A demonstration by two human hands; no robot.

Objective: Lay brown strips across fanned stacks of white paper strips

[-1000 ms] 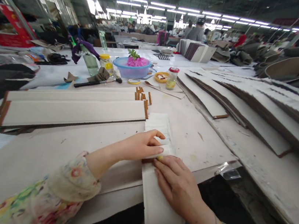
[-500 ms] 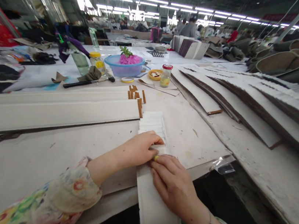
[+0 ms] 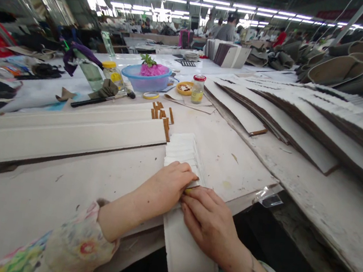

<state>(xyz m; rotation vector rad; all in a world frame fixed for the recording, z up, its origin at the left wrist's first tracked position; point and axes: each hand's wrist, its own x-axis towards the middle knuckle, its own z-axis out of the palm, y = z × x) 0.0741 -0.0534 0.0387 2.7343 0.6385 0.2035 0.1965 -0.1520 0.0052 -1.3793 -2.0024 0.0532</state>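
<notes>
A long off-white strip [image 3: 189,263] runs from the table toward my body, and its near end droops over the table edge. My left hand [image 3: 169,188] lies across it with fingers curled and fingertips pinched at the strip's surface. Just below, my right hand [image 3: 208,218] presses on the strip with its fingers held together. A small yellow bit [image 3: 187,191] shows at the right fingertips; what it belongs to is hidden. Beyond my hands, a stack of white pleated-looking strips [image 3: 181,147] lies on the table.
Long white boards [image 3: 69,138] lie to the left, with small brown strips [image 3: 165,129] at their end. Farther back stand a blue basin [image 3: 145,79], a red-lidded jar [image 3: 197,91] and a yellow-lidded jar [image 3: 112,72]. Stacked panels [image 3: 292,120] fill the right-hand table.
The view has swung slightly to the right. My left hand has come a little nearer on the strip, closer to the right fingertips; the right hand stays nearly still.
</notes>
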